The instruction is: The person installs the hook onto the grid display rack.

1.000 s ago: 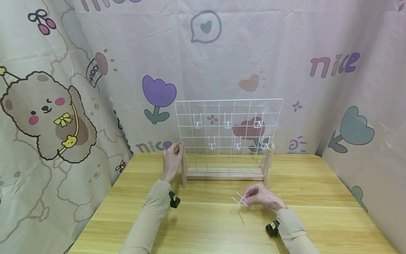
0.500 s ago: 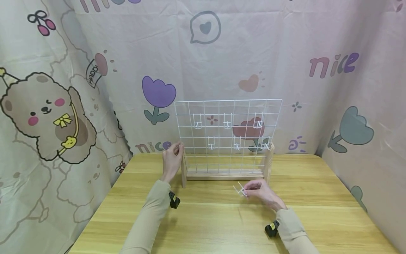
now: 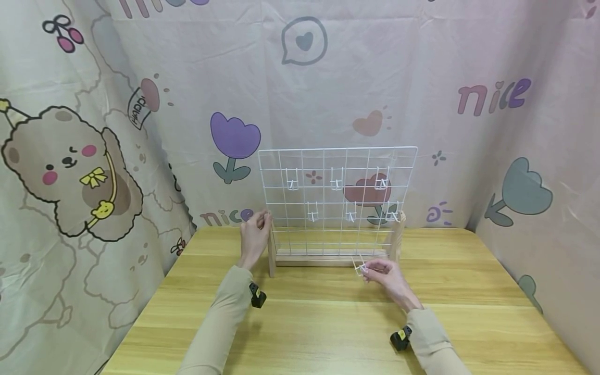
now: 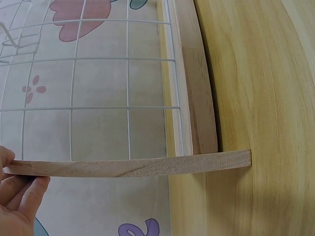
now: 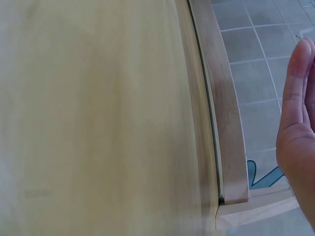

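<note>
A white wire grid panel (image 3: 337,149) stands upright in a wooden stand (image 3: 333,263). Several white wire hooks (image 3: 336,184) hang on it in two rows. My left hand (image 3: 254,235) holds the top of the left wooden post (image 4: 133,167), thumb on one side and fingers on the other in the left wrist view. In front of the stand's base, towards its right end, my right hand (image 3: 388,278) pinches another white wire hook (image 3: 360,267), its two prongs pointing up. In the right wrist view my fingers (image 5: 298,88) hide nearly all of that hook.
The stand rests on a wood-grain table (image 3: 300,328), near its back edge. Behind it hangs a printed curtain (image 3: 309,94), which also runs along the left and right sides. A black wrist camera (image 3: 400,338) sits on the right sleeve.
My right hand has risen and moved forward to the stand's base with the hook, whose prongs have turned more upright. My left hand has stayed on the post.
</note>
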A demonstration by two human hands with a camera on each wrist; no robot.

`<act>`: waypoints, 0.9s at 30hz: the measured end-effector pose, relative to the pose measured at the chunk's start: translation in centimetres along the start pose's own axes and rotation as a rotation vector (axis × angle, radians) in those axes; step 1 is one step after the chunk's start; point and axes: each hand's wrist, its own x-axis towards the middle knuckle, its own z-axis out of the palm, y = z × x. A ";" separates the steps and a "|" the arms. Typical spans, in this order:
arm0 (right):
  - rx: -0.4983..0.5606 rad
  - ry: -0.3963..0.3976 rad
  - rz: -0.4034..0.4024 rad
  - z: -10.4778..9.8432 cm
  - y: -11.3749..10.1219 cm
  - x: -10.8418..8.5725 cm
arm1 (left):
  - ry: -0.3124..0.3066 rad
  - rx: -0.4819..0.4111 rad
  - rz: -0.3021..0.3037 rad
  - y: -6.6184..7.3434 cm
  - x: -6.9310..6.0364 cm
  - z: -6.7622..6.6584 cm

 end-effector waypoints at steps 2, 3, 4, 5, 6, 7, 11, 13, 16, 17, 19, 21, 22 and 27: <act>0.019 0.028 -0.001 0.1 -0.1 0.0 | 0.001 -0.002 0.001 0.0 0.0 0.0; 0.025 0.041 0.001 0.1 -0.1 0.0 | 0.001 -0.002 0.000 0.0 0.0 0.0; 0.033 0.056 0.002 0.1 -0.1 0.1 | 0.001 -0.005 -0.001 0.0 0.0 0.0; 0.038 0.072 0.002 0.2 -0.2 0.1 | 0.001 -0.008 -0.002 0.0 0.0 0.0; 0.044 0.087 0.002 0.2 -0.2 0.1 | 0.002 -0.009 -0.004 0.0 0.0 0.0; 0.054 0.102 0.001 0.3 -0.2 0.1 | 0.003 -0.010 -0.003 0.0 0.0 0.0; 0.101 0.160 -0.004 0.4 -0.3 0.3 | 0.006 -0.002 0.004 0.0 0.0 0.0; 0.126 0.190 -0.009 0.5 -0.4 0.4 | 0.007 0.006 0.010 -0.1 0.0 0.0; 0.147 0.227 -0.013 0.6 -0.5 0.5 | 0.006 0.011 0.015 -0.1 0.0 0.1; 0.152 0.241 -0.015 0.7 -0.5 0.5 | 0.006 0.010 0.014 -0.1 0.0 0.1; 0.164 0.266 -0.020 0.8 -0.6 0.6 | 0.007 0.008 0.012 -0.2 0.0 0.1; 0.174 0.288 -0.026 0.9 -0.6 0.7 | 0.007 0.006 0.009 -0.2 0.0 0.1; 0.175 0.297 -0.026 0.9 -0.6 0.7 | 0.008 0.003 0.008 -0.2 0.0 0.1; 0.186 0.345 -0.040 1.0 -0.6 0.9 | 0.012 -0.003 0.008 -0.2 0.0 0.1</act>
